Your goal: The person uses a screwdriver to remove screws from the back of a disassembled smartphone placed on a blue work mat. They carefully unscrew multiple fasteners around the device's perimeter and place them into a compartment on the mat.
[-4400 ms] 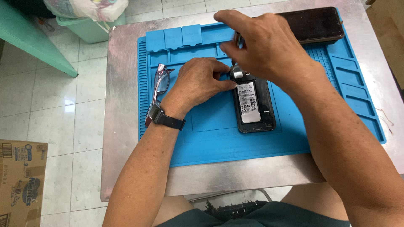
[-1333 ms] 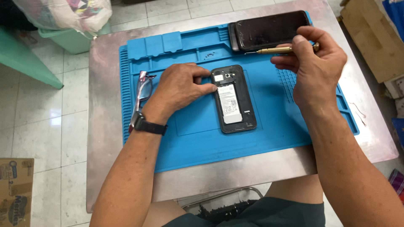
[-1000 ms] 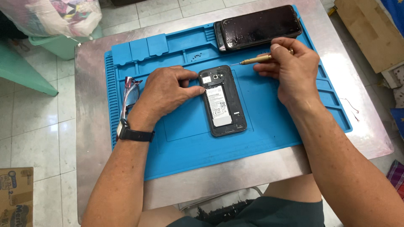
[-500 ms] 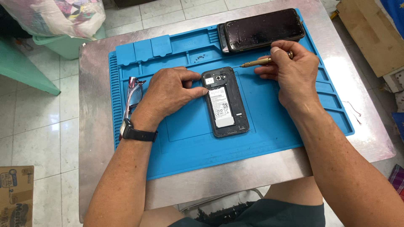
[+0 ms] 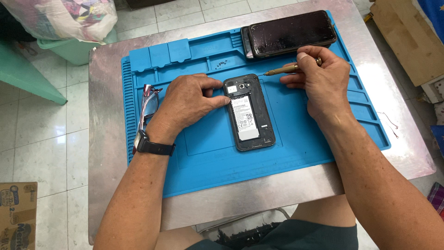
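- Opened phone [image 5: 249,113], back cover off, lying face down near the middle of a blue work mat [image 5: 208,157]; pale labelled battery exposed in its dark frame, camera end pointing away from the person.
- Left hand [image 5: 189,102] pressed flat on the mat just beside the phone's left edge, fingertips [image 5: 225,98] touching the upper left side of the frame; fingers stretched out, gripping nothing, only steadying.
- Right hand [image 5: 321,81] closed around a slim brass-coloured screwdriver [image 5: 289,69], pinched between thumb and fingers; tip aimed left, close to the phone's upper right corner, whether touching cannot be told.
- Black watch [image 5: 155,147] on the left wrist.
- Second phone with a dark screen [image 5: 291,32] resting on top of another dark device at the far edge of the mat, just beyond the right hand.
- Tiny dark screws [image 5: 221,65] scattered in a shallow tray moulded into the mat, beyond the opened phone.
- Folded glasses [image 5: 147,104] with reddish arms on the left part of the mat, beside the left wrist.
- Mat covering most of a metal desk [image 5: 104,139]; bare steel visible at the left, front and right edges.
- Tiled floor around the desk; green plastic bin [image 5: 69,48] and a filled plastic bag [image 5: 60,18] at upper left, cardboard box [image 5: 16,215] at lower left.
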